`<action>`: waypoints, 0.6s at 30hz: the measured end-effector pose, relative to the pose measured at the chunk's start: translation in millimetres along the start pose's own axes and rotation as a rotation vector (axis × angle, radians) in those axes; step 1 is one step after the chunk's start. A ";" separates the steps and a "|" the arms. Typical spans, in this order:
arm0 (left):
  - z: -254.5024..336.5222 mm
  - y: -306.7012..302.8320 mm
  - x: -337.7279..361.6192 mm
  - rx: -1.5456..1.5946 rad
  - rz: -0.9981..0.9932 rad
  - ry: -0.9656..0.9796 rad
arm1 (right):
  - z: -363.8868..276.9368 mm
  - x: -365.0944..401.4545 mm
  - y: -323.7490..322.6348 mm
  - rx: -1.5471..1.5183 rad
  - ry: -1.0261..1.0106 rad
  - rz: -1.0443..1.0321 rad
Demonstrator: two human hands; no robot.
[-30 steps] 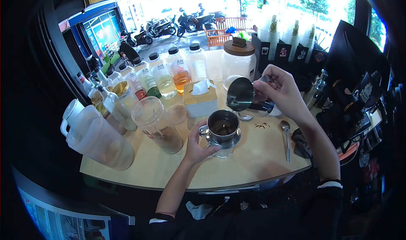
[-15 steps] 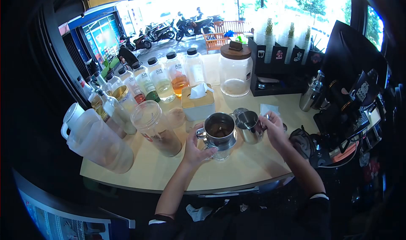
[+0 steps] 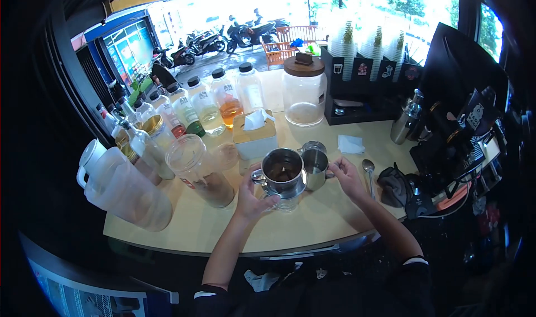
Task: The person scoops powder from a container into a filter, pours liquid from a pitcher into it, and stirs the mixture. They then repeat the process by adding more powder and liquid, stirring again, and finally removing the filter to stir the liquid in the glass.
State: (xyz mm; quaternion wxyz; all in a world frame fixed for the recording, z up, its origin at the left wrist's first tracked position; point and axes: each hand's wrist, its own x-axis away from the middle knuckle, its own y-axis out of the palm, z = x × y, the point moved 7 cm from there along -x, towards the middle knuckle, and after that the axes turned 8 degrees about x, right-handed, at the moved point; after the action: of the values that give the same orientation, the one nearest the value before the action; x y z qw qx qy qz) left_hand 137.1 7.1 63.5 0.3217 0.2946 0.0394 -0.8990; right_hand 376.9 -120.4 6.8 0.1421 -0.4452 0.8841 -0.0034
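Observation:
A metal drip coffee filter point(image 3: 283, 171) with dark contents sits on top of a clear glass point(image 3: 287, 204). My left hand point(image 3: 251, 198) is closed around the filter's lower left side, with the thumb along its base. Just to the right stands a metal pitcher point(image 3: 316, 173), close beside the filter. The fingers of my right hand point(image 3: 348, 178) are pinched on the pitcher's handle. Behind the pitcher lies a small round metal piece point(image 3: 314, 145), partly hidden.
Left of the filter are a tall clear jar point(image 3: 201, 174) and a plastic jug point(image 3: 125, 188). Behind stand a tissue box point(image 3: 255, 144), several bottles point(image 3: 227, 102) and a wooden-lidded jar point(image 3: 304, 96). To the right are a spoon point(image 3: 369, 172), a napkin point(image 3: 350, 144) and a shaker point(image 3: 406, 119).
My right hand and the pitcher have shifted left, closer to the filter. The spoon and the whole napkin now show. My left hand stays at the filter; the view has shifted slightly.

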 end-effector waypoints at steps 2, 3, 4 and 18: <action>-4.0 -1.3 2.5 0.015 -0.004 -0.022 | -17.9 5.6 -13.2 0.154 0.009 -0.012; -7.1 -3.9 3.4 0.000 0.002 -0.014 | -46.4 13.1 -24.3 0.407 -0.143 0.037; -9.0 -5.9 3.4 -0.015 0.006 -0.004 | -71.9 20.7 -31.9 0.662 -0.295 0.085; -6.8 -4.6 3.8 0.000 0.024 0.006 | -43.0 60.1 -82.0 1.267 -0.354 -0.404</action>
State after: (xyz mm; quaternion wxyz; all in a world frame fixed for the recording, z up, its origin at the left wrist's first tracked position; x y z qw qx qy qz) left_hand 135.3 10.4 55.3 0.3323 0.2975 0.0369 -0.8942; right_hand 396.6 -222.4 44.0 0.5137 -0.4261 0.5748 -0.4735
